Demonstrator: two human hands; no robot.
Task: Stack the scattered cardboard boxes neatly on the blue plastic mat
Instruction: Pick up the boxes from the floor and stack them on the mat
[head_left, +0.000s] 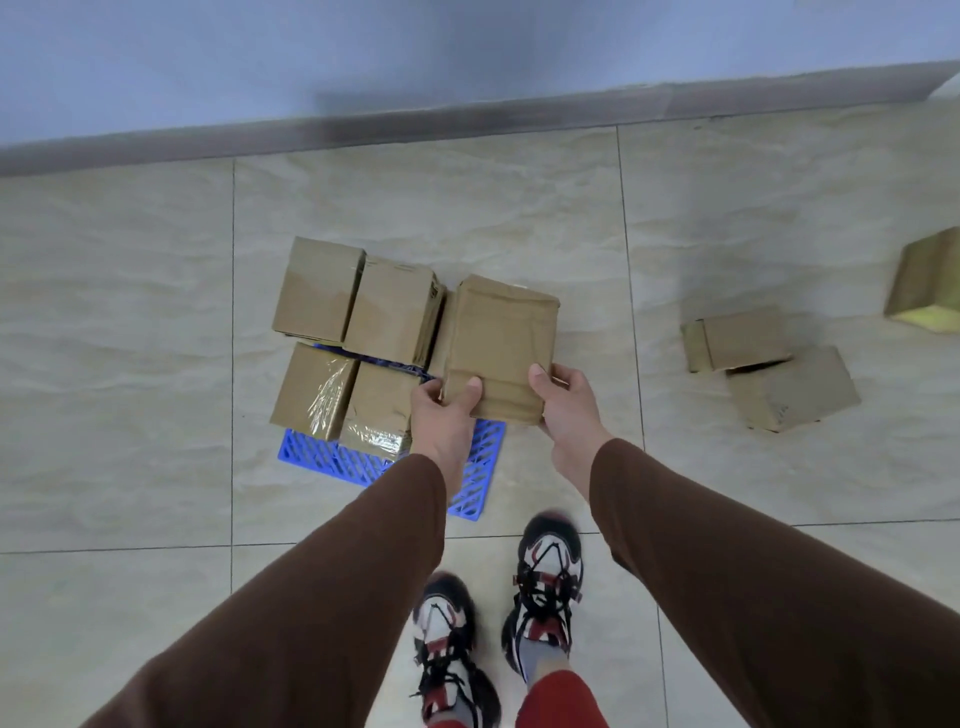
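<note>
I see both arms stretched forward and down, each hand gripping a near corner of one cardboard box (500, 347): left hand (443, 410) and right hand (564, 401), thumbs on top. The box hangs over the blue mat's (332, 457) right part, beside four stacked boxes (358, 338). I can read no writing.

Both arms, in brown sleeves, reach forward from the lower corners toward the middle of the frame. The left hand (441, 410) and the right hand (563, 402) each grip one near corner of a cardboard box (498, 343), thumbs on top.
</note>
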